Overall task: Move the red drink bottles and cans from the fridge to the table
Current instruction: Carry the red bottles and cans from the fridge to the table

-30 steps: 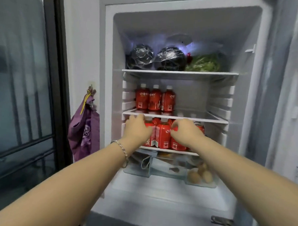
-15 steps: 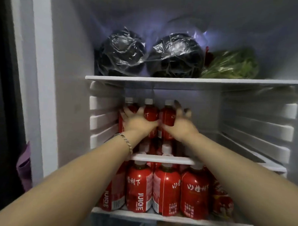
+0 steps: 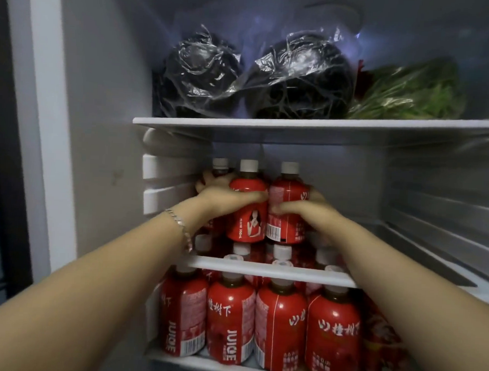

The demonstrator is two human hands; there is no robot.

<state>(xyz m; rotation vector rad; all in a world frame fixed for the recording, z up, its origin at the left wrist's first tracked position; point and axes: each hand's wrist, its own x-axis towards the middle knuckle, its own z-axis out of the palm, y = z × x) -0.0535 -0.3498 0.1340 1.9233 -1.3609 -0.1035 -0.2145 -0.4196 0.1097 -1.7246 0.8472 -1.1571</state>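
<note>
Both hands, spread over the red bottles [image 3: 250, 222] half a second ago, now clamp them. The left hand [image 3: 220, 197] curls behind the leftmost bottle, thumb across the front. The right hand [image 3: 312, 213] wraps the rightmost (fingertips hidden). The bottles sit between the two palms, at the fridge's middle shelf [image 3: 262, 269].

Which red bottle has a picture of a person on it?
The middle bottle on the middle shelf, under the left hand's thumb. Its label shows a small figure; the bottle right of it, held by the right hand, shows a barcode.
</note>
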